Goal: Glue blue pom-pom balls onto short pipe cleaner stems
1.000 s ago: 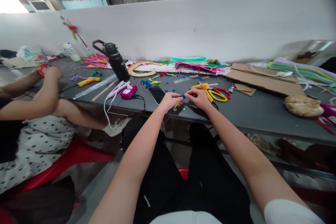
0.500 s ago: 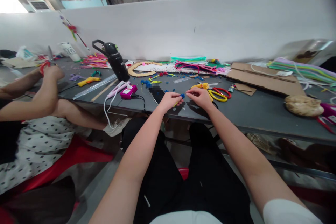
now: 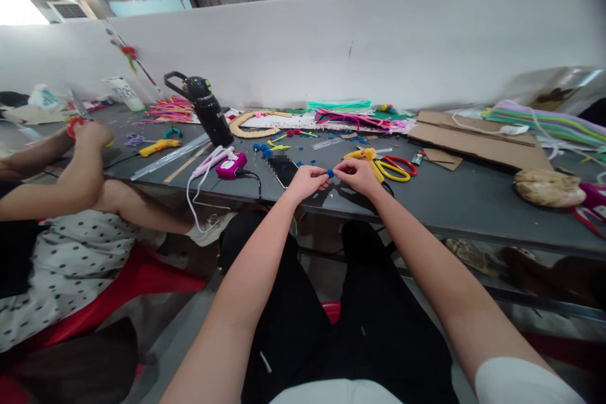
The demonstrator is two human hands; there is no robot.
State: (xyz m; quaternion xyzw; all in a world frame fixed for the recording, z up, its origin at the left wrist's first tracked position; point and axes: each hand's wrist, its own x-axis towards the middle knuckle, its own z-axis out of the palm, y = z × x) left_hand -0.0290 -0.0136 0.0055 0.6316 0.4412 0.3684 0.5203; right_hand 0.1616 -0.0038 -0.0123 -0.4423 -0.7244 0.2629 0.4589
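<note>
Close to the table's front edge, my left hand [image 3: 307, 182] is closed on a small blue fuzzy piece [image 3: 330, 173], which pokes out at its fingertips. My right hand [image 3: 358, 175] meets it from the other side, thumb and forefinger pinched at the right edge of the piece. The fingers cover part of it, so its full shape is hidden. Just beyond my left hand lies a dark phone [image 3: 284, 170]. Scissors with red and yellow handles [image 3: 396, 169] and a yellow glue gun [image 3: 367, 154] rest beside and behind my right hand.
A black bottle [image 3: 208, 113], a magenta box [image 3: 231, 165] with cables and a pink tool [image 3: 211, 161] stand left. Blue fuzzy bits [image 3: 263, 150] and a tan C-shaped ring [image 3: 246, 126] lie behind. Cardboard [image 3: 478, 139] is right. At far left, a person's hands [image 3: 92, 136] hold red-handled scissors.
My right fingertips have moved slightly left and closed the small gap to the blue piece. My left hand stays nearly still. The other person's scissors have shifted left and tilted.
</note>
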